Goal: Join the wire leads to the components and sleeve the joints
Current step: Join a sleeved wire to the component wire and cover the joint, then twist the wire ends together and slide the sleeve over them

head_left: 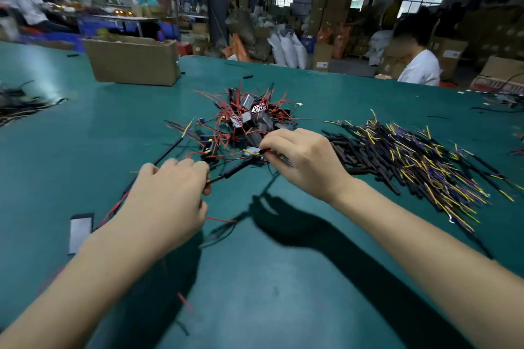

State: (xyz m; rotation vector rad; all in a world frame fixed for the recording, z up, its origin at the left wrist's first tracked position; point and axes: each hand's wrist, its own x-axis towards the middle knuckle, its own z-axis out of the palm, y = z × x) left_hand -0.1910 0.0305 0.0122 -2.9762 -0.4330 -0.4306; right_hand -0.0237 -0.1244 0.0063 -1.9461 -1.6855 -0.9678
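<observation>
My left hand (167, 198) is curled round a thin black-sleeved wire (229, 173) that runs up and right toward my right hand (300, 159). My right hand pinches the wire's far end next to a small grey component (252, 151) with yellow and red leads. Just behind both hands lies a heap of grey components with red wire leads (249, 116). To the right spreads a pile of black sleeved wires with yellow and purple ends (411, 156). A separate sleeved wire with a yellow tip (175, 144) lies left of the heap.
All of this rests on a green table (269, 278). An open cardboard box (133, 61) stands at the back left. A flat black-and-white piece (80, 232) lies by my left forearm. Dark wires (17, 105) lie at the far left. A person in white (419, 65) sits at the back right.
</observation>
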